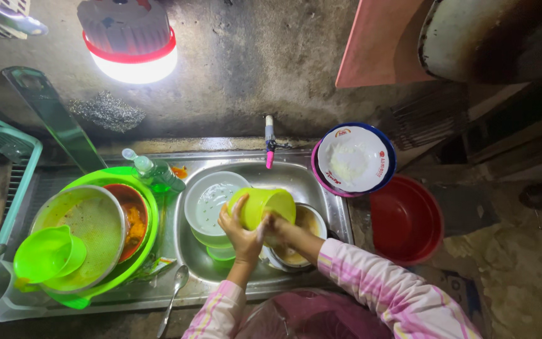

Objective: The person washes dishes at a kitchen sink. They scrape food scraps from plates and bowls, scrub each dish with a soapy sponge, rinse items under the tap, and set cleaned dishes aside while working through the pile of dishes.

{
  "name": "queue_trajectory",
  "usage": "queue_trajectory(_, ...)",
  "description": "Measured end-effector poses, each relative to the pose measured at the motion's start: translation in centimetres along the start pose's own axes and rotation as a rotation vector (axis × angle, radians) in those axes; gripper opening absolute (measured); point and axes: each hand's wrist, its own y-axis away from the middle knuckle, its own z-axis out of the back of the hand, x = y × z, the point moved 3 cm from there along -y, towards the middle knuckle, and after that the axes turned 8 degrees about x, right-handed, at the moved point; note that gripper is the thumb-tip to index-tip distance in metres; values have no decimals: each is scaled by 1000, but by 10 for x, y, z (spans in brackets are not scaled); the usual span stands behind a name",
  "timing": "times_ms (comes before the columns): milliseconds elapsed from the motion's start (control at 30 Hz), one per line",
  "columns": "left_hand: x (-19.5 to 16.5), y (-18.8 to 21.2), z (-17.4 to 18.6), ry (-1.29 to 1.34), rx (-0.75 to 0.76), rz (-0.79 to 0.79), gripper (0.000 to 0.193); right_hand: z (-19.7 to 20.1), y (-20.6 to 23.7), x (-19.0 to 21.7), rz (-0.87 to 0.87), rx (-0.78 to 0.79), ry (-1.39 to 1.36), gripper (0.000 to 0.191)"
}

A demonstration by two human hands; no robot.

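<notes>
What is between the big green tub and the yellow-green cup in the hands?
In the head view, a green dish-soap bottle and a pale strainer bowl lie between the green tub and the cup.

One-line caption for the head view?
Both hands, left hand and right hand, hold a yellow-green cup over a steel sink.

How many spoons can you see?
1. The spoon lies on the sink's front edge, left of the left hand. Others may hide under the dishes.

Both hands hold yellow-green cup (263, 206) over steel sink (321, 182): left hand (241, 233) outside, right hand (275, 227) at rim.
</notes>
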Motion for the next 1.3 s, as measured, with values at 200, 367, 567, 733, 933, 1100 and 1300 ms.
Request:
queue_trajectory(200, 22, -49, 31, 169, 179, 189, 68, 36, 24, 21, 463, 7, 247, 43)
queue_trajectory(367, 27, -73, 29, 340, 439, 394, 87, 36, 29, 17, 410, 69, 157, 42)
queue_trajectory(567, 20, -47, 7, 464, 196, 375, 76, 3, 18, -3, -63, -57, -272, 30)
queue_trajectory(733, 32, -65, 27, 495, 680, 399, 77, 16, 32, -2, 324, 102, 274, 36)
queue_trajectory(933, 31, -37, -12, 985, 181, 868, 70, 10, 22, 17, 5, -50, -28, 24)
queue_trajectory(1100, 40, -31, -8, 946, 311, 810, 77, 7, 38, 12, 118, 196, 22, 27)
queue_trajectory(1300, 20, -22, -1, 732, 454, 948, 82, 30, 42, -3, 167, 214, 193, 30)
